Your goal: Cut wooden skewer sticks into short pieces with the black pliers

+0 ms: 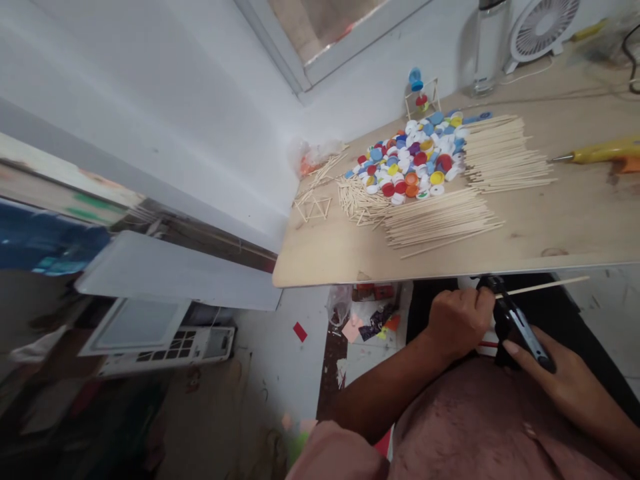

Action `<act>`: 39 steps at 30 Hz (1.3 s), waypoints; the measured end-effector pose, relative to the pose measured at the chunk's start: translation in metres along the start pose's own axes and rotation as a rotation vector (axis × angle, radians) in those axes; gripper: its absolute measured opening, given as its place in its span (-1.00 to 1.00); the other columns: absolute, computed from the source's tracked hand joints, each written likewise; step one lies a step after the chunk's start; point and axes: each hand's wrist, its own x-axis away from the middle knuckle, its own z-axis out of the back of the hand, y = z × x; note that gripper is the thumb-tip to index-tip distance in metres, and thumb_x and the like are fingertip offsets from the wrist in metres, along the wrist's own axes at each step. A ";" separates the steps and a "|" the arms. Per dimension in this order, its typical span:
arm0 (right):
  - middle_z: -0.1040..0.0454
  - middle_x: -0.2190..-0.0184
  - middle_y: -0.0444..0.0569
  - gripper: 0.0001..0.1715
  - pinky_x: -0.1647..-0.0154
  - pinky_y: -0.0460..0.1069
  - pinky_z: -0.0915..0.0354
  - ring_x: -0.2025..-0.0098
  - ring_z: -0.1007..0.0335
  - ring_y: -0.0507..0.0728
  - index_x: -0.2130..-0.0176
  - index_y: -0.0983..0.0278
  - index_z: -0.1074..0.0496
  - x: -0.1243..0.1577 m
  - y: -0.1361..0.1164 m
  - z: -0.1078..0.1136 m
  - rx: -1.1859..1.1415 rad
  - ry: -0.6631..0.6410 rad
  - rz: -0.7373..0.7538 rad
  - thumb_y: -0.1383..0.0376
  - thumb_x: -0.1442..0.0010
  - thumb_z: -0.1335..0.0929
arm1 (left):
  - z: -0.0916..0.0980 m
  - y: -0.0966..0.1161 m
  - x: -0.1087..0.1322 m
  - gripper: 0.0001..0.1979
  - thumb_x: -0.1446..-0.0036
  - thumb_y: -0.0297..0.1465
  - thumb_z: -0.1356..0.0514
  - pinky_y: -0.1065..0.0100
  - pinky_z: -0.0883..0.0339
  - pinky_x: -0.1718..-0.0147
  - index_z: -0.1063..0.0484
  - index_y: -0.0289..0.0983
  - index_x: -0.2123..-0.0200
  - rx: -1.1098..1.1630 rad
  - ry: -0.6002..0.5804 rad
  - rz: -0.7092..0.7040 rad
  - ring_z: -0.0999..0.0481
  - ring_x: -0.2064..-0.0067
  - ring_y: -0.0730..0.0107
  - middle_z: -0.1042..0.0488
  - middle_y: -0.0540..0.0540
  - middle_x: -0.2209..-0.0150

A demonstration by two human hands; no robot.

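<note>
My left hand (460, 319) is closed around one end of a thin wooden stick (547, 287), just below the table's front edge. The stick reaches out to the right past a black-and-grey hand cutter (523, 327), whose head lies against it beside my left fingers. Wrapped around the cutter's handles is my right hand (547, 367), its thumb on the near side. Whether the blades are closed on the stick cannot be made out. Both hands are over my lap.
On the wooden table (330, 257) lie bundles of long sticks (440, 220), short cut sticks (363, 200) and a heap of coloured bottle caps (415, 157). A yellow glue gun (600, 152), small stick frames (315, 209), a bottle (487, 53) and a white fan (543, 30) stand around them.
</note>
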 end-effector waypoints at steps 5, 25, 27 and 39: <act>-0.74 0.12 -0.02 -0.34 0.12 0.15 -0.55 -0.04 -0.61 0.42 0.17 0.13 -0.62 0.002 -0.007 0.001 -0.032 0.025 -0.016 -0.28 -0.03 -0.35 | 0.011 -0.002 0.001 -0.72 -0.43 -0.45 0.06 0.27 -0.18 0.44 -0.45 -0.33 0.05 -0.002 0.004 0.002 -0.47 0.39 0.35 -0.40 -0.02 0.47; -0.75 0.18 -0.03 -0.42 0.10 0.15 -0.53 -0.06 -0.59 0.48 0.18 0.08 -0.66 0.012 -0.016 0.005 -0.128 -0.062 -0.041 -0.23 -0.04 -0.38 | 0.040 -0.016 -0.016 -0.65 -0.47 -0.21 0.11 0.30 -0.41 0.38 -0.38 -0.25 0.00 0.382 -0.557 0.113 -0.64 0.27 0.21 -0.61 -0.11 0.25; -0.75 0.18 -0.03 -0.43 0.09 0.16 -0.53 -0.06 -0.59 0.49 0.18 0.07 -0.67 0.012 -0.016 0.005 -0.136 -0.066 -0.031 -0.22 -0.03 -0.39 | 0.045 -0.020 -0.020 -0.65 -0.47 -0.21 0.09 0.26 -0.45 0.34 -0.40 -0.26 0.01 0.414 -0.595 0.109 -0.64 0.24 0.18 -0.61 -0.14 0.24; -0.75 0.13 -0.02 -0.37 0.02 0.19 -0.52 0.00 -0.62 0.47 0.14 0.06 -0.69 0.009 -0.028 0.008 -0.146 -0.045 -0.040 -0.26 -0.01 -0.39 | 0.039 -0.041 -0.037 -0.72 -0.43 -0.34 0.01 0.35 -0.36 0.13 -0.45 -0.28 0.23 0.774 -0.701 0.061 -0.56 0.14 0.34 -0.60 -0.07 0.20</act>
